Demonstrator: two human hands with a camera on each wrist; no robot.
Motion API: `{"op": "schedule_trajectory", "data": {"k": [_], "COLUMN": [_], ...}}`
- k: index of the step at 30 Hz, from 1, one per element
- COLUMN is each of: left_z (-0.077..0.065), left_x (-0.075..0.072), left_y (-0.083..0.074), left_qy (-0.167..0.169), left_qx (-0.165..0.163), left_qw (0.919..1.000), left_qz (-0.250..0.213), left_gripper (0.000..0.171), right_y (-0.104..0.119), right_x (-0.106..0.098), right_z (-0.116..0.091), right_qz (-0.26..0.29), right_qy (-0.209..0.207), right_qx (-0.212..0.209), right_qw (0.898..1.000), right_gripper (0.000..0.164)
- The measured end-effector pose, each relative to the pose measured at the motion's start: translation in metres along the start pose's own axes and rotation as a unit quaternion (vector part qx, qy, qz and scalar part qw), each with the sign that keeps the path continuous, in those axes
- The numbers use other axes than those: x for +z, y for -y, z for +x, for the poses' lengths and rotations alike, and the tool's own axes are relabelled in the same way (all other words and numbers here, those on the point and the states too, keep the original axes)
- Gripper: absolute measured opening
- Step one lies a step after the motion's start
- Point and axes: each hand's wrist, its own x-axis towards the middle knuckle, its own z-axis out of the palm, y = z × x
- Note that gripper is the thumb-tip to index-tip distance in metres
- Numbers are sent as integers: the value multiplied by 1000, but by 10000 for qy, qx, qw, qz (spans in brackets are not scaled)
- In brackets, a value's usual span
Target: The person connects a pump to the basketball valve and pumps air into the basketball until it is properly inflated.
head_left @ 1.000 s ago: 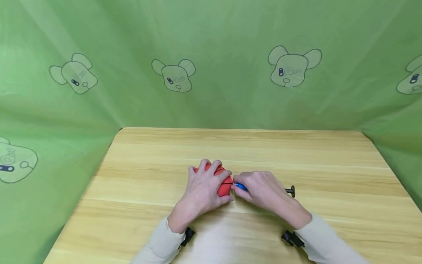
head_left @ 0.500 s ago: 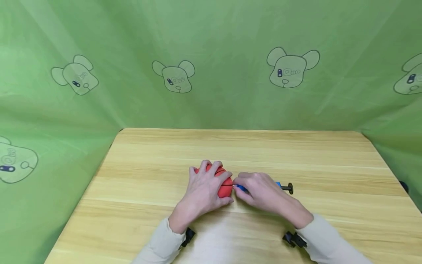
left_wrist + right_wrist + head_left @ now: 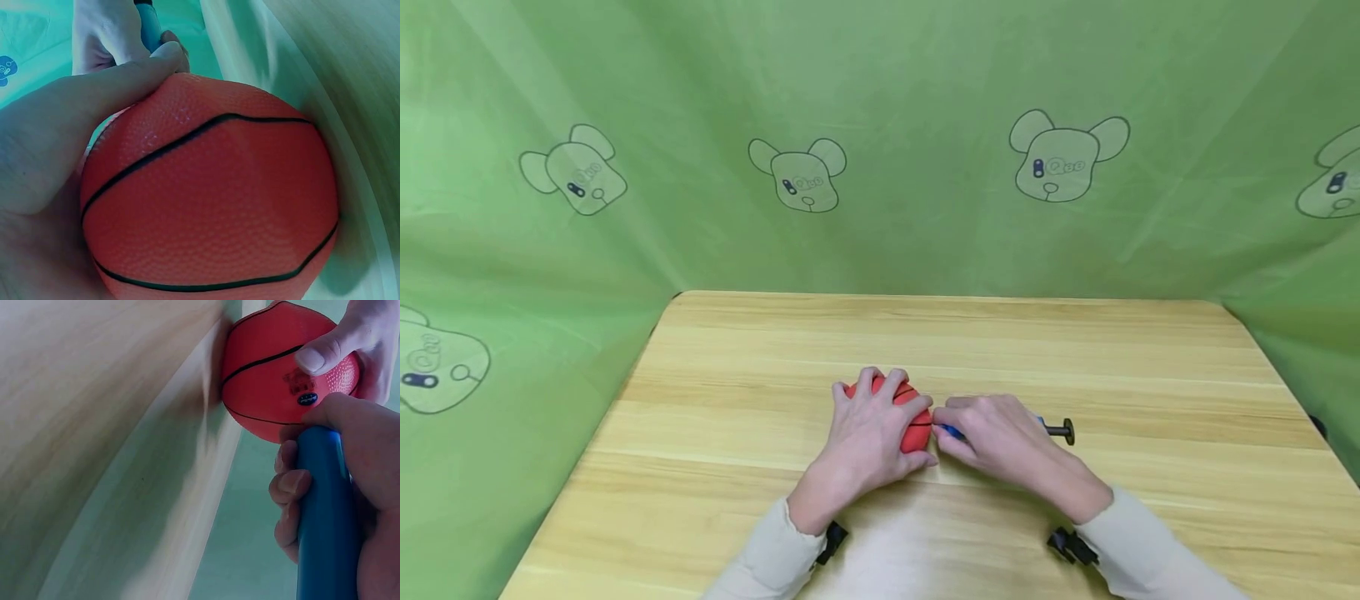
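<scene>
A small red basketball (image 3: 916,435) with black seams rests on the table, its skin dented into soft ridges in the left wrist view. My left hand (image 3: 868,429) spreads over its top and left side, the fingers bent around it and the thumb along the near side. My right hand (image 3: 1000,429) grips the blue barrel of a hand pump (image 3: 326,519), fingers curled around it. The pump's front end points at the ball's right side; fingers hide the exact contact. Its black plunger handle (image 3: 1067,431) sticks out to the right beyond the hand.
The pale wooden table (image 3: 737,350) extends around both hands. A green curtain (image 3: 910,242) with printed bear heads hangs behind it and along its sides. Black wrist mounts (image 3: 1071,546) sit under both forearms.
Half a second ago a thin needle showed between pump and ball; now the right fingers cover that spot. The plunger handle has shifted slightly right. Both hands have kept their holds.
</scene>
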Motion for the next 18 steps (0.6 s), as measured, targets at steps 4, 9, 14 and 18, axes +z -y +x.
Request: {"op": "schedule_trajectory", "data": {"k": [4, 9, 14, 18], "left_z": [0, 0, 0, 1], "left_x": [0, 0, 3, 7], "left_y": [-1, 1, 1, -1], "left_qy": [28, 82, -3, -184], "left_qx": [24, 63, 46, 14], "left_qw": [10000, 9999, 10000, 9998], "left_qz": [55, 43, -85, -70], "left_gripper": [64, 60, 53, 41], "right_y": [1, 3, 3, 2], "right_x": [1, 3, 2, 1], "right_z": [-3, -4, -4, -5], "right_qz": [-83, 51, 306, 231], "right_qy": [-135, -311, -298, -263], "right_qx": [65, 125, 107, 56], "right_qw": [9999, 9994, 9990, 9994], "right_gripper": [31, 19, 10, 12]}}
